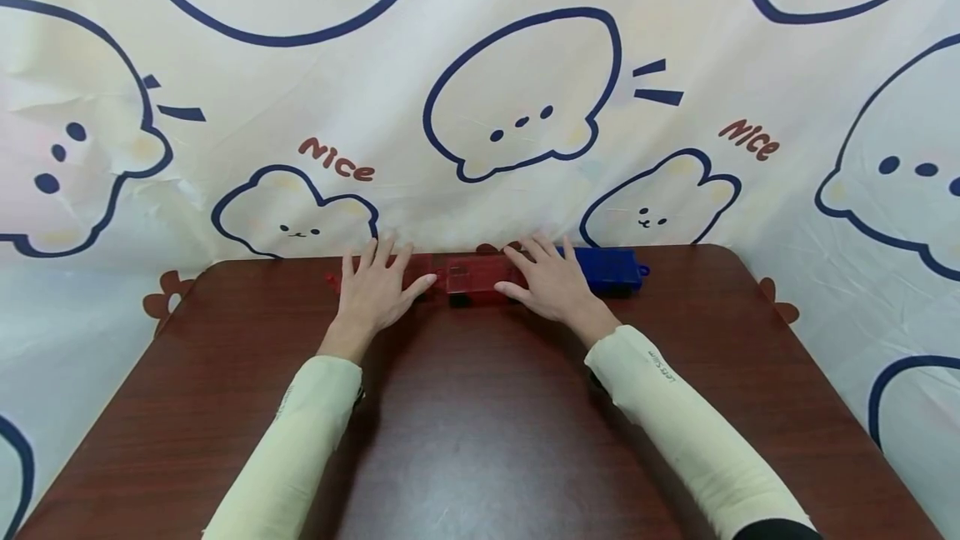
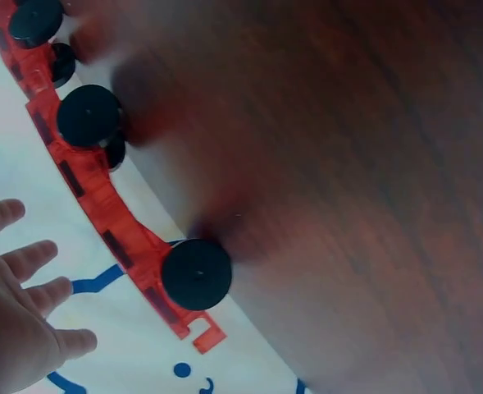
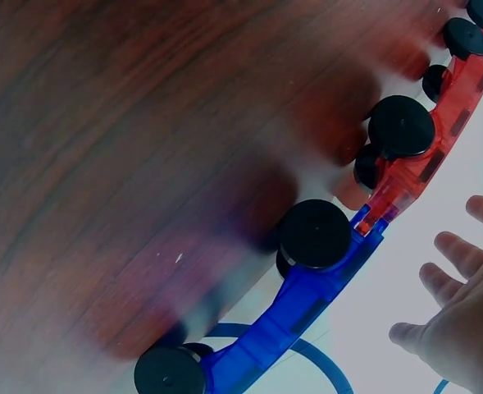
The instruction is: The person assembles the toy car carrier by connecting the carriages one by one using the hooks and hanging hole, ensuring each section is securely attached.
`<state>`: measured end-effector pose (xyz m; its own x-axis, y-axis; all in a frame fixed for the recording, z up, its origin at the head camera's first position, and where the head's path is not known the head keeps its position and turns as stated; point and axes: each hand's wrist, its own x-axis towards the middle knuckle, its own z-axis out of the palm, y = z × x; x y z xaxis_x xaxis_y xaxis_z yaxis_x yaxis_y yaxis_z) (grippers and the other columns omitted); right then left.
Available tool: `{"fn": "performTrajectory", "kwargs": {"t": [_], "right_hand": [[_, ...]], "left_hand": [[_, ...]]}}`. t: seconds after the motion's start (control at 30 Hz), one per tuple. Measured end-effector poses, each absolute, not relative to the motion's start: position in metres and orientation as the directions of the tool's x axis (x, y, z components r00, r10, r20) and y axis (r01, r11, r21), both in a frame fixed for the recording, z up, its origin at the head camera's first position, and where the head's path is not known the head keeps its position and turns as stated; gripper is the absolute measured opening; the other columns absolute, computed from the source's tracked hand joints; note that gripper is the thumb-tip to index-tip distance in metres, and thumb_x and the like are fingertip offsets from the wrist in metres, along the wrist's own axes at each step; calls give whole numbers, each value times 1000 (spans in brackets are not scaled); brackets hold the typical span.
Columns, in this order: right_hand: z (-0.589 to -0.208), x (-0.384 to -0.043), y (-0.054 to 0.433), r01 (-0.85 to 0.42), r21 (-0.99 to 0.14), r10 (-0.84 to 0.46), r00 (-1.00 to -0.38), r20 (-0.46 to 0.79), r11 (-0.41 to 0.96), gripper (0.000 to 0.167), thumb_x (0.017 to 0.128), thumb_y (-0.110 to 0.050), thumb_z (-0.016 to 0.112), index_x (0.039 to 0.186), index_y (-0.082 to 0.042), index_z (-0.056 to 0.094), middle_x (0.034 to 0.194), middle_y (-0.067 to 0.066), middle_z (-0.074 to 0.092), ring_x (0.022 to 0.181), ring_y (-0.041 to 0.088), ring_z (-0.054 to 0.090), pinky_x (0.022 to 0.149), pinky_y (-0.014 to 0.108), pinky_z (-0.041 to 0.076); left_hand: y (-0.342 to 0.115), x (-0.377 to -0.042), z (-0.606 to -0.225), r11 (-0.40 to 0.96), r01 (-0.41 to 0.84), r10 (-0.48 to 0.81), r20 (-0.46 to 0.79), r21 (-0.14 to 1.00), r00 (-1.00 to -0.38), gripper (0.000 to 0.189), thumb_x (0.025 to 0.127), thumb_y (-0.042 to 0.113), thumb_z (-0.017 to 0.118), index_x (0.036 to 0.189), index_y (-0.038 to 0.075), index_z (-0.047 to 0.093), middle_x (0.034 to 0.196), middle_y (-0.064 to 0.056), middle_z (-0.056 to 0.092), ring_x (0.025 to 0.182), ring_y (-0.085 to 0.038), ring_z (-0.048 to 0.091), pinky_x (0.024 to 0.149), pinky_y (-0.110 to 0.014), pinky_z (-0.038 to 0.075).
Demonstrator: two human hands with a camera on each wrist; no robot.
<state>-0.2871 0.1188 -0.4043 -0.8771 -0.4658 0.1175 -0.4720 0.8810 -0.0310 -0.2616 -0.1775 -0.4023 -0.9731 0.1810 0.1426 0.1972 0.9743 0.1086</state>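
Three see-through plastic toy wagons with black wheels stand in a row along the table's far edge: a left red wagon [image 1: 420, 267], a middle red wagon [image 1: 476, 276] and a blue wagon [image 1: 611, 267]. My left hand [image 1: 372, 294] lies over the left red wagon, fingers spread and straight, hiding much of it. Over the joint between the middle and blue wagons is my right hand [image 1: 557, 286], its fingers also spread. In the right wrist view, the blue wagon [image 3: 282, 316] is hooked to the red wagon [image 3: 438, 139]. The left wrist view shows the red end hook [image 2: 208, 332] free.
The dark brown wooden table [image 1: 480, 423] has rounded far corners. Right behind it hangs a pale cloth [image 1: 517, 207] printed with blue cartoon outlines, which also runs along both sides.
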Motion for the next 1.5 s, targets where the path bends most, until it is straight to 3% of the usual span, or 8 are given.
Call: {"fn": "performTrajectory", "kwargs": {"t": [0.9,1.5], "right_hand": [[-415,-290,91,-492,-35,-487,-868,94,870,76,98,-70,41,158,-23,41,162,8,36,151,30,25,118,66,12],[-419,-295,83,-476,-35,-473,-879,64,879,77,97,-71,41,159,-24,38,165,6,30,151,31,23,118,66,13]], "left_hand": [[-191,-270,-423,960,196,181,89,201,-979,89,95,76,35,160,16,33,164,-22,22,151,-47,8,117,-67,-6],[-190,-273,-425,965,194,189,44,178,-981,91,94,77,35,161,17,30,165,-22,21,152,-47,5,116,-66,-10]]}}
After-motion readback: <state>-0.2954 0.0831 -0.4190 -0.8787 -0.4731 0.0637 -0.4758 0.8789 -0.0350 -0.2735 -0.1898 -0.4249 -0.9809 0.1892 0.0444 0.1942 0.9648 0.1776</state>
